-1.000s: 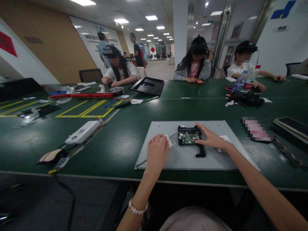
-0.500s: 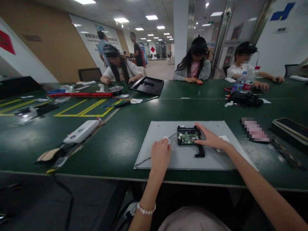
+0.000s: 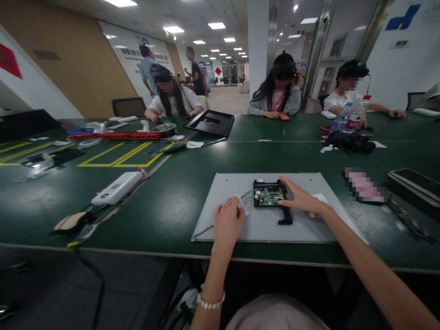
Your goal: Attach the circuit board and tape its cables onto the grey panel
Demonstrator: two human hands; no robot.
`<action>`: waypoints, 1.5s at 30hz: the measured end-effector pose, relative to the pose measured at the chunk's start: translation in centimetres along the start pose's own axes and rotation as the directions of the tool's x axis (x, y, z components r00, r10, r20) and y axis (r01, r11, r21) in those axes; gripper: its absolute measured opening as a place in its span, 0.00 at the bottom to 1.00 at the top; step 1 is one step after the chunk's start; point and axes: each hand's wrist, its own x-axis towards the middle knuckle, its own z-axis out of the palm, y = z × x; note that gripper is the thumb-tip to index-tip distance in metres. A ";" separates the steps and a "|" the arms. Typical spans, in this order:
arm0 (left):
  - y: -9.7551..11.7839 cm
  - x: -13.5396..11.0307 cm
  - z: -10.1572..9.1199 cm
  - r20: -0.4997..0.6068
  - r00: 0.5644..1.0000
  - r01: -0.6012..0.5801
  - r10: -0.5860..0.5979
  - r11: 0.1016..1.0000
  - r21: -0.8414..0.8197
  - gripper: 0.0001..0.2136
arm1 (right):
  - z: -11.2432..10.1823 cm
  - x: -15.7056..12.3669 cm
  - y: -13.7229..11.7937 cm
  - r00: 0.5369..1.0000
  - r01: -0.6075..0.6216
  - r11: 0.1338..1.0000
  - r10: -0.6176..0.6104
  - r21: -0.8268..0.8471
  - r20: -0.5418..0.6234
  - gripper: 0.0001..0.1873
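Note:
A pale grey panel lies flat on the table before me, with a green circuit board in a black plastic frame on it. Grey cables run from the board's left side toward my left hand. That hand rests on the panel with its fingers bent and close together, touching a white paper piece; its fingertips are partly hidden. My right hand grips the frame's right side, thumb at the board's corner and fingers at the upper edge.
On the green table, a white power bank lies left. A phone, a dark case and glasses lie right. Bottles and a black tray stand farther back. Several people sit opposite.
My left hand has shifted slightly left, and more of the white paper piece shows beside its fingers. My right hand and the frame have stayed in place.

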 end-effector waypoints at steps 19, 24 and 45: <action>-0.1 -0.8 0.4 -0.061 0.998 -0.029 0.030 0.999 0.015 0.20 | -0.4 -0.4 -0.6 0.987 0.005 1.000 -0.006 -0.005 -0.163 0.36; -0.1 -0.8 0.6 -0.075 0.996 -0.039 0.040 0.999 0.024 0.19 | -1.4 -0.9 -0.9 0.973 -0.052 0.991 0.023 -0.122 -0.230 0.34; -0.5 -0.3 0.3 -0.307 0.952 -0.050 -0.010 0.981 -0.188 0.15 | -5.3 -2.6 2.7 0.864 -0.431 0.810 0.244 -0.398 -0.441 0.32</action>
